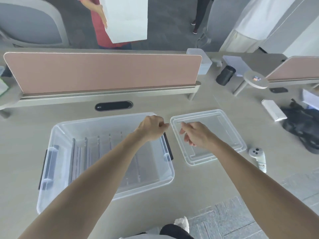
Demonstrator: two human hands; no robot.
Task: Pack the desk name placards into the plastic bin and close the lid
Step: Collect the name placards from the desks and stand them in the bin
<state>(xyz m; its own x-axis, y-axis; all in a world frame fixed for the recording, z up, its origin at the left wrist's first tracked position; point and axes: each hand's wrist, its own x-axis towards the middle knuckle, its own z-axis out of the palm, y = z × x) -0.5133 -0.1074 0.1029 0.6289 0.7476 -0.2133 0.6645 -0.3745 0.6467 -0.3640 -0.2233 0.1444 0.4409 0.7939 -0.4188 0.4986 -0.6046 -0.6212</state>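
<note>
Right, a wide pale desk fills the view, with one pink divider screen standing across its far side. One clear plastic bin sits open on the near left, a dark latch on each short end, two in all. Its one clear lid lies flat on the desk just beside the bin's right side, not touching it.

Both bare arms reach forward from the bottom edge. The left forearm crosses over the bin, and the left hand hangs above the bin's far right corner, knuckles up, fingers curled tight into the palm, nothing visible in them. The right hand hovers over the lid's left edge, forefinger stretched toward the left hand, the other fingers loosely bent, gripping nothing. The two hands are near each other but apart.

Down in the bin, the placards stand upright in a row. I count five top edges left of the forearm; the arm hides the rest.

One grey handheld controller lies near the lid's near right corner.
</note>
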